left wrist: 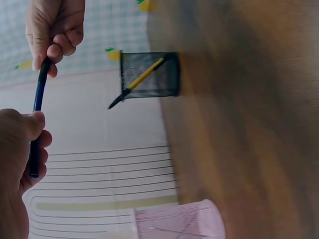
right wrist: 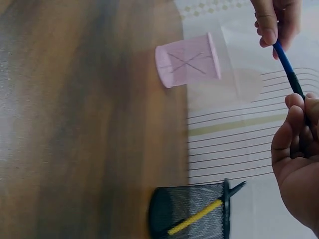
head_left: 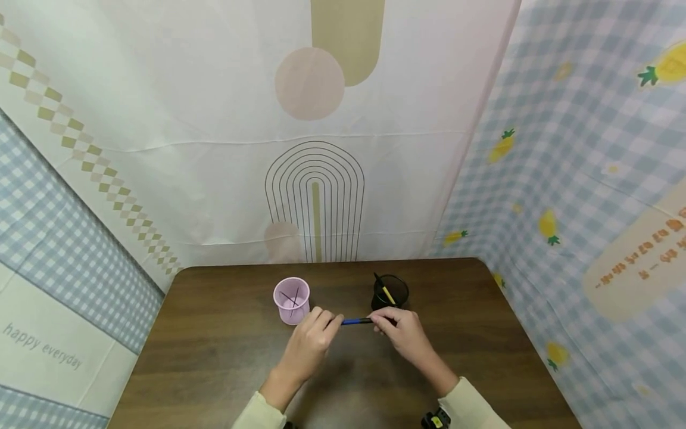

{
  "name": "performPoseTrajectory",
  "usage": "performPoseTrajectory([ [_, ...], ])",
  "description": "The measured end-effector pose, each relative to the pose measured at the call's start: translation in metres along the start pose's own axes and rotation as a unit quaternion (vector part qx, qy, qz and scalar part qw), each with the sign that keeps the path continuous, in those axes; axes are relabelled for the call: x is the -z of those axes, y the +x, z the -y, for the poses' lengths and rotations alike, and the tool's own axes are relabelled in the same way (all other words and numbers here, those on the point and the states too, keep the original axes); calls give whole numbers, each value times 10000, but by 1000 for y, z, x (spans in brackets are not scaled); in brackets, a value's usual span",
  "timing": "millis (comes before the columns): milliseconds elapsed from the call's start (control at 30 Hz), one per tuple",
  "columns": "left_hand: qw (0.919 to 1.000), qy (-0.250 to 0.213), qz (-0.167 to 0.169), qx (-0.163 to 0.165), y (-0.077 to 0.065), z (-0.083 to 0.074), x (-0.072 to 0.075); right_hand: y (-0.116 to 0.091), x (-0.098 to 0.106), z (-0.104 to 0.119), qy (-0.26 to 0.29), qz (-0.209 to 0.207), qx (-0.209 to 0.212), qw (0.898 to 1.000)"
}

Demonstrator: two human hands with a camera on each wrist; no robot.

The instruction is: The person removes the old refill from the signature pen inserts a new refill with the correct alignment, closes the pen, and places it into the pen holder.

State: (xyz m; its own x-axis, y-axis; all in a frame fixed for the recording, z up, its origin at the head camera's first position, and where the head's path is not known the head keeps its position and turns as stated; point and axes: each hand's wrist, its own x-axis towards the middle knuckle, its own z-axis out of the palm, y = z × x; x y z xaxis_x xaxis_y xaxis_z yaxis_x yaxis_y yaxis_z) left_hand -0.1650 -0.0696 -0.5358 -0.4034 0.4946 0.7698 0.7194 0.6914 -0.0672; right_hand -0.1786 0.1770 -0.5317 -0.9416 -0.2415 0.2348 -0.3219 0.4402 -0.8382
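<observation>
Showing pink cup (head_left: 292, 314) on far side of table (head_left: 214, 357), L of ctr, w/ thin dark crossed lines (head_left: 292, 300) inside. Just near-R of it, pinching blue-and-blk pen (head_left: 355, 322) w/ L hand (head_left: 308, 342), btwn thumb & fingers. Holding it crosswise above table, btwn hands. Pinching its blk end w/ R hand (head_left: 404, 333), just near side of blk mesh cup (left wrist: 160, 82) w/ slanted yellow-and-blk pen (left wrist: 144, 76) inside.

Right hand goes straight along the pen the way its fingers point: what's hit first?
Most likely the left hand, gripping the same pen directly ahead of the right hand; all three views agree.
</observation>
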Motion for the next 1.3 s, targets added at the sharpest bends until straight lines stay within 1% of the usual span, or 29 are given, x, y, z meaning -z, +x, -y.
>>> performPoseTrajectory([
  [233,10000,-58,-26,46,19,6,10,10,10,15,-282,-399,781,9957],
  [367,10000,-49,-6,49,24,6,14,11,13,18,-402,-501,1080,9921],
  [567,10000,-45,40,-1,24,6,15,6,14,17,-537,-505,1268,9892],
  [767,9999,-98,127,50,23,6,14,5,13,16,-750,-588,1394,9856],
  [967,9996,-175,195,107,22,8,12,6,12,14,-661,-603,1488,9848],
  [1133,9995,-217,163,151,22,9,11,7,10,9,-566,-552,1572,9844],
  [1300,9995,-208,154,183,21,10,11,5,9,8,-461,-425,1493,9868],
])
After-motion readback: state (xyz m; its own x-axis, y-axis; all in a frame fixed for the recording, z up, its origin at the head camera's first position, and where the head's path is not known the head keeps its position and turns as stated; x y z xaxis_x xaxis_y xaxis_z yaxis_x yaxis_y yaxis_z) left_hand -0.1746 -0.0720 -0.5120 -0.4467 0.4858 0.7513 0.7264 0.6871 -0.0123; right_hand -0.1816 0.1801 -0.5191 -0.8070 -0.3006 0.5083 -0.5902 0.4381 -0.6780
